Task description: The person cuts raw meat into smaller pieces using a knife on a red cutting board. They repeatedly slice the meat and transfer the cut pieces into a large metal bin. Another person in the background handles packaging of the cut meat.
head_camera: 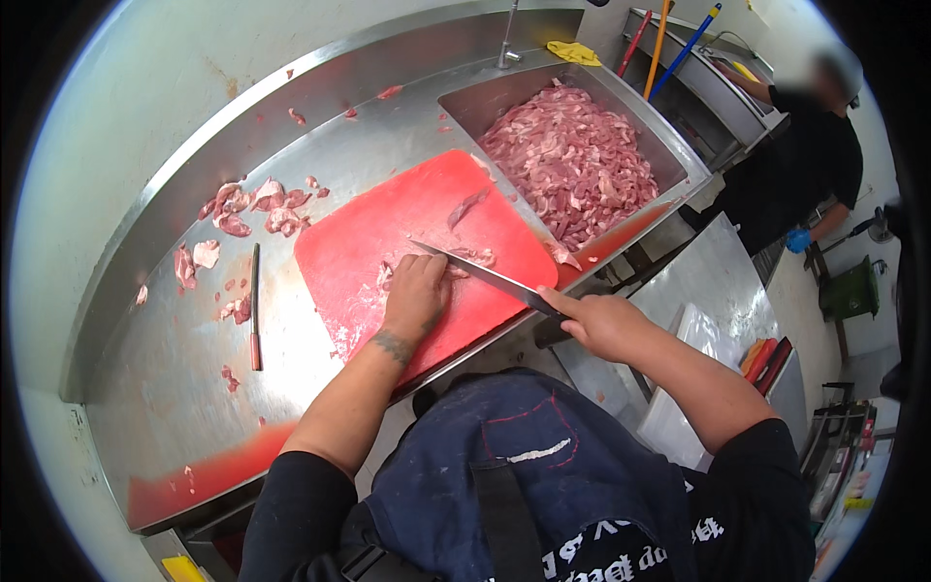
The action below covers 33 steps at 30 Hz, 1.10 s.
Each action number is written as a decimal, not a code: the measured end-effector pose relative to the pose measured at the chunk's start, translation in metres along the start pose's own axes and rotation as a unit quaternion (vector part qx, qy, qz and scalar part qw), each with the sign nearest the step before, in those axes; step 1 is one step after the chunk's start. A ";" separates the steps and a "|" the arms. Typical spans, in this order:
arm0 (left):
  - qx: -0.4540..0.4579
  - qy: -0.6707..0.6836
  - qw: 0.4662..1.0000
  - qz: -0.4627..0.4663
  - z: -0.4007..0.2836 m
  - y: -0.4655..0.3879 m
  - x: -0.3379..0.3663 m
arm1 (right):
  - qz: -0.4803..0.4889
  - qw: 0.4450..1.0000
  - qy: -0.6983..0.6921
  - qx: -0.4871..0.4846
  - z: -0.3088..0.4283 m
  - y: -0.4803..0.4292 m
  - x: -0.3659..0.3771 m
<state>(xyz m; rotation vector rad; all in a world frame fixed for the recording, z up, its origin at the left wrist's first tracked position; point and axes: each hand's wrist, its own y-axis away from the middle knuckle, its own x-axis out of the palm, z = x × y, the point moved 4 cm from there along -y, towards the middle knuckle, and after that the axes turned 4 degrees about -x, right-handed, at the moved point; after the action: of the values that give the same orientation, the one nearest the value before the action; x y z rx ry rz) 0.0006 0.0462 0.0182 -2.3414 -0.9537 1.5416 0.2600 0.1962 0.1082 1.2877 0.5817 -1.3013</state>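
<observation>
A red cutting board [378,218] lies on the stainless steel counter. My right hand [593,320] grips the handle of a long knife [494,278], whose blade reaches leftward over the board. My left hand [418,291] presses on pieces of raw meat [473,256] on the board, fingertips close to the blade; what lies under its palm is hidden. Another strip of meat [467,208] lies farther up the board. Beyond the board's right edge, a steel sink basin [469,102] holds a large heap of cut meat strips [574,167].
Meat trimmings [280,207] and a sharpening steel [255,305] lie on the counter at left. A tap [507,54] and yellow cloth [574,52] are behind the basin. A co-worker [807,153] with a blue glove stands at the upper right, beyond a steel table [713,269].
</observation>
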 end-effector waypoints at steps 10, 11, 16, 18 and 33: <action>-0.005 -0.024 1.000 0.005 0.005 -0.001 0.007 | -0.001 0.997 -0.074 -0.015 0.008 -0.029 0.005; -0.006 -0.022 1.000 0.004 0.005 -0.001 0.007 | 0.009 0.996 -0.083 -0.012 0.010 -0.038 0.007; -0.007 -0.022 1.000 0.017 0.006 -0.001 0.008 | -0.035 0.991 -0.127 -0.023 0.039 -0.111 0.009; -0.004 -0.019 1.000 0.021 0.005 -0.001 0.008 | -0.080 0.989 -0.111 -0.054 0.050 -0.147 0.007; -0.025 -0.044 0.992 -0.117 0.022 0.043 -0.053 | -0.035 0.999 -0.027 0.011 0.011 -0.043 0.011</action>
<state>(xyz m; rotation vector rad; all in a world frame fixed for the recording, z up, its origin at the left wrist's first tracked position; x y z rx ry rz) -0.0149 -0.0228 0.0279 -2.1167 -1.2514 1.5537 0.2201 0.1913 0.0857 1.2557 0.5801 -1.3986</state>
